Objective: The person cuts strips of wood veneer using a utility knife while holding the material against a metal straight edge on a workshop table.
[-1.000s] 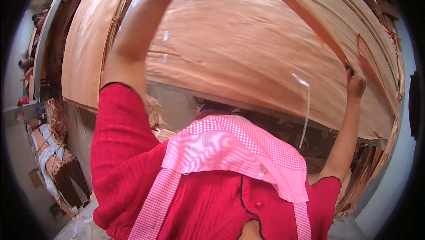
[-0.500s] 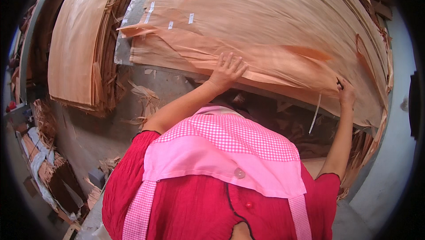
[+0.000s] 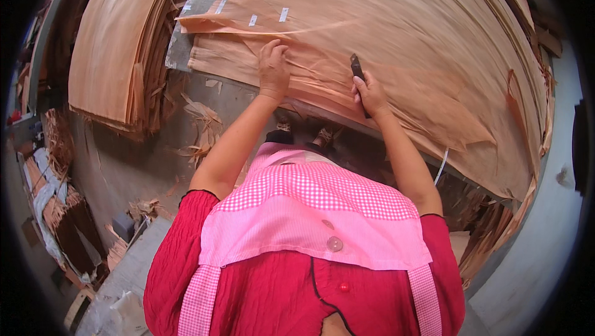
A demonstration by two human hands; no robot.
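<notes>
A wide, thin sheet of reddish-tan wood veneer [image 3: 396,32] tops a stack in front of me, its left edge curled up in a long loose fold [image 3: 214,24]. My left hand [image 3: 273,72] rests on the veneer near that fold, fingers loosely bent and a little apart, fingertips against the wrinkled surface. Further right, my right hand [image 3: 370,93] is closed around a black utility knife [image 3: 357,68], which points up and away from me over the sheet. Several short white tape pieces [image 3: 283,15] stick to the veneer's far left part.
Another veneer stack [image 3: 108,57] stands at the left, layered edges facing the gap. Torn scraps [image 3: 201,125] lie on the grey floor. A white strip [image 3: 442,165] hangs below the front edge. Wrapped bundles [image 3: 59,199] sit at lower left; a pale wall [image 3: 551,212] closes the right side.
My right hand has moved left with the knife from the sheet's right end to its middle. My left hand has slid left, its fingers less spread. The front flap lies flatter on the right.
</notes>
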